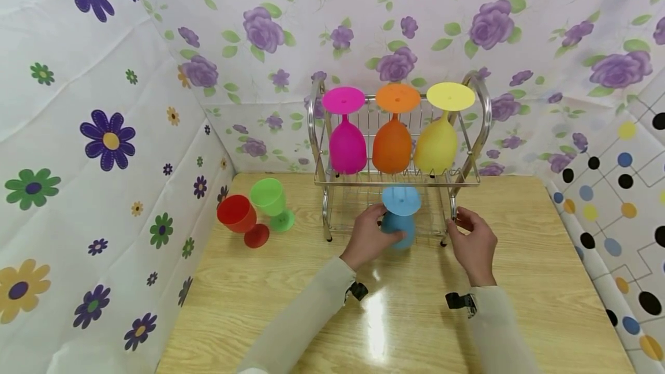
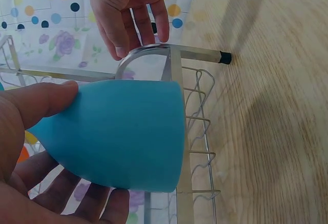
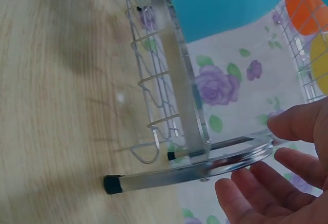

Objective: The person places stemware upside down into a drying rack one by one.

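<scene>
My left hand (image 1: 371,236) grips a blue plastic goblet (image 1: 401,201) by its bowl, foot up and mouth down, at the front of the rack's lower level. In the left wrist view, thumb and fingers curl around the bowl (image 2: 123,134). The right hand (image 1: 474,242) holds the right side post of a two-level metal dish rack (image 1: 395,184), its thumb and fingers on either side of the post in the right wrist view. Upside down on the upper level stand a magenta goblet (image 1: 347,146), an orange goblet (image 1: 392,146) and a yellow goblet (image 1: 437,146).
Left of the rack, a red goblet (image 1: 237,214) and a green goblet (image 1: 268,197) stand upright on the wooden table (image 1: 415,328). Flowered cloth (image 1: 270,74) hangs behind and at left; dotted cloth (image 1: 608,212) is at right.
</scene>
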Demonstrator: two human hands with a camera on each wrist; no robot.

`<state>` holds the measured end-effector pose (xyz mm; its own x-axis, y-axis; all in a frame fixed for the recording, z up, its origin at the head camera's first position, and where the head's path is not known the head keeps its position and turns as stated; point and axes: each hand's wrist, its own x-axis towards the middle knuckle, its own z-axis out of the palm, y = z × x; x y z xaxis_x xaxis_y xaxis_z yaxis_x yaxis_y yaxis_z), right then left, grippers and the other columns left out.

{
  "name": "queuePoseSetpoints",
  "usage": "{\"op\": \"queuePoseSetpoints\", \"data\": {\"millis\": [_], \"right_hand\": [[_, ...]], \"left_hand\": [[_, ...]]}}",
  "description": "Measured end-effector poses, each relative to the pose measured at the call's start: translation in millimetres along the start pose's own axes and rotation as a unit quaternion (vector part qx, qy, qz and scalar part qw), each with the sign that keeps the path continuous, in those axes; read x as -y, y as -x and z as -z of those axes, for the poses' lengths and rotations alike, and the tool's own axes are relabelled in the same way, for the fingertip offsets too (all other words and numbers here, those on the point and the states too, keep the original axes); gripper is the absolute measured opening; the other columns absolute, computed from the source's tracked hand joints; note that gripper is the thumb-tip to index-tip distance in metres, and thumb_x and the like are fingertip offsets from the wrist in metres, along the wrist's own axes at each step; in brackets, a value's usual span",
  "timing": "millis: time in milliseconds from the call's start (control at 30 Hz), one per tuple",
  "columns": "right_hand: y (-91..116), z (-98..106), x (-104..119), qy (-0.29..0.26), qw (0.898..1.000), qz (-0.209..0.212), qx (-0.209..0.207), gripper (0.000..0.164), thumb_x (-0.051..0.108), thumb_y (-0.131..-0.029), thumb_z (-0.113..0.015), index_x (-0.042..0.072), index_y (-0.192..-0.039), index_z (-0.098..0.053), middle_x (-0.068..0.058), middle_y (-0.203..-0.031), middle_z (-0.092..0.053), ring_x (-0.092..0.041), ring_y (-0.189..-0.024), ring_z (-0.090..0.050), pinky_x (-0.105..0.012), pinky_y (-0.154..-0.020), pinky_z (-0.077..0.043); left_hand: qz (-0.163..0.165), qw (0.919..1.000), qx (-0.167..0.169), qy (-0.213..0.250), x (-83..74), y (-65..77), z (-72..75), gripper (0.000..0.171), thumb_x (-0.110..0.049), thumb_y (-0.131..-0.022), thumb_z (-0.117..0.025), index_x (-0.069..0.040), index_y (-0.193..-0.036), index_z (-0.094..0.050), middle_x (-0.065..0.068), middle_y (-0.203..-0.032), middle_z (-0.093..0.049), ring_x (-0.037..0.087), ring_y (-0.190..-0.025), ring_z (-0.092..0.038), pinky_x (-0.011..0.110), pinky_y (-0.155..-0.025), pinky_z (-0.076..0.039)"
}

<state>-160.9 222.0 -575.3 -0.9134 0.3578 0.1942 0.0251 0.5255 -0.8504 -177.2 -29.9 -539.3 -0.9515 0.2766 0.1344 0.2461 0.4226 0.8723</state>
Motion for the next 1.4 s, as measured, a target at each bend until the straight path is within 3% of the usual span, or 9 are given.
{"op": "queuePoseSetpoints", "data": {"millis": [100, 167, 233, 433, 533, 800, 1100, 1200, 1400], "right_hand": [[-1, -3, -3, -0.008, 1.0, 0.007, -0.012, 0.04, 0.017, -0.1, -0.073, 0.006, -0.138, -0.069, -0.02, -0.124, -0.074, -0.04, -0.111, -0.072, -0.054, -0.097, -0.057], [-1, -5, -6, -0.015, 1.0, 0.013, -0.021, 0.038, 0.016, -0.1, -0.073, 0.006, -0.137, -0.07, -0.021, -0.122, -0.075, -0.041, -0.109, -0.072, -0.061, -0.099, -0.054], [-2, -6, -9, -0.013, 0.999, 0.018, -0.03, 0.038, 0.015, -0.1, -0.073, 0.007, -0.136, -0.071, -0.02, -0.119, -0.076, -0.04, -0.107, -0.073, -0.058, -0.097, -0.055], [-3, -9, -20, -0.001, 0.998, 0.035, -0.044, 0.037, 0.015, -0.099, -0.074, 0.012, -0.137, -0.073, -0.015, -0.113, -0.078, -0.033, -0.101, -0.074, -0.008, -0.077, -0.054], [-3, -11, -24, -0.01, 0.998, 0.043, -0.045, 0.037, 0.014, -0.1, -0.073, 0.013, -0.137, -0.072, -0.014, -0.112, -0.078, -0.03, -0.101, -0.073, 0.003, -0.075, -0.047], [-2, -13, -28, -0.014, 0.995, 0.073, -0.063, 0.038, 0.011, -0.099, -0.073, 0.012, -0.138, -0.072, -0.013, -0.109, -0.078, -0.031, -0.099, -0.074, -0.001, -0.078, -0.053], [-3, -16, -29, -0.01, 0.992, 0.099, -0.077, 0.038, 0.008, -0.097, -0.074, 0.009, -0.135, -0.073, -0.017, -0.104, -0.078, -0.034, -0.093, -0.075, -0.043, -0.079, -0.064], [-4, -16, -29, -0.008, 0.992, 0.097, -0.079, 0.038, 0.009, -0.097, -0.075, 0.009, -0.135, -0.073, -0.017, -0.105, -0.079, -0.033, -0.093, -0.075, -0.041, -0.078, -0.064], [-3, -15, -28, 0.002, 0.993, 0.085, -0.079, 0.038, 0.012, -0.096, -0.076, 0.012, -0.134, -0.074, -0.012, -0.104, -0.08, -0.029, -0.094, -0.076, -0.021, -0.074, -0.062]], "left_hand": [[0.012, 0.9999, 0.005, -0.009, 0.3, -6.4, -3.8, 0.061, -0.025, -0.088, -0.088, -0.014, -0.144, -0.065, 0.005, -0.145, -0.064, 0.025, -0.132, -0.062, 0.04, -0.103, -0.059], [0.016, 0.9997, 0.009, -0.015, -0.3, -10.4, -5.7, 0.061, -0.026, -0.089, -0.088, -0.015, -0.145, -0.065, 0.005, -0.146, -0.063, 0.025, -0.132, -0.062, 0.04, -0.102, -0.059], [0.019, 0.9996, 0.012, -0.017, -1.4, -14.7, -7.2, 0.062, -0.025, -0.089, -0.088, -0.015, -0.146, -0.064, 0.005, -0.147, -0.062, 0.026, -0.132, -0.062, 0.04, -0.102, -0.06], [0.02, 0.9991, 0.025, -0.029, -5.3, -29.1, -12.9, 0.063, -0.026, -0.091, -0.086, -0.012, -0.147, -0.062, 0.008, -0.148, -0.061, 0.029, -0.132, -0.063, 0.042, -0.102, -0.061], [0.017, 0.9989, 0.037, -0.024, -6.9, -37.4, -16.8, 0.062, -0.025, -0.092, -0.085, -0.01, -0.148, -0.062, 0.008, -0.147, -0.062, 0.028, -0.13, -0.064, 0.04, -0.101, -0.062], [0.005, 0.9979, 0.052, -0.038, -10.3, -56.3, -27.0, 0.064, -0.028, -0.091, -0.086, -0.011, -0.148, -0.061, 0.007, -0.147, -0.062, 0.026, -0.13, -0.064, 0.036, -0.101, -0.061], [0.012, 0.9978, 0.053, -0.037, -12.2, -68.7, -38.8, 0.062, -0.029, -0.092, -0.086, -0.016, -0.148, -0.063, 0.006, -0.147, -0.064, 0.027, -0.13, -0.066, 0.037, -0.099, -0.062], [0.007, 0.9979, 0.051, -0.039, -12.6, -71.3, -42.3, 0.062, -0.028, -0.091, -0.086, -0.014, -0.147, -0.063, 0.006, -0.146, -0.065, 0.026, -0.129, -0.067, 0.035, -0.1, -0.061], [0.007, 0.9979, 0.052, -0.039, -9.9, -73.7, -48.8, 0.061, -0.027, -0.091, -0.086, -0.012, -0.146, -0.064, 0.006, -0.146, -0.065, 0.025, -0.13, -0.065, 0.036, -0.105, -0.059]]}}
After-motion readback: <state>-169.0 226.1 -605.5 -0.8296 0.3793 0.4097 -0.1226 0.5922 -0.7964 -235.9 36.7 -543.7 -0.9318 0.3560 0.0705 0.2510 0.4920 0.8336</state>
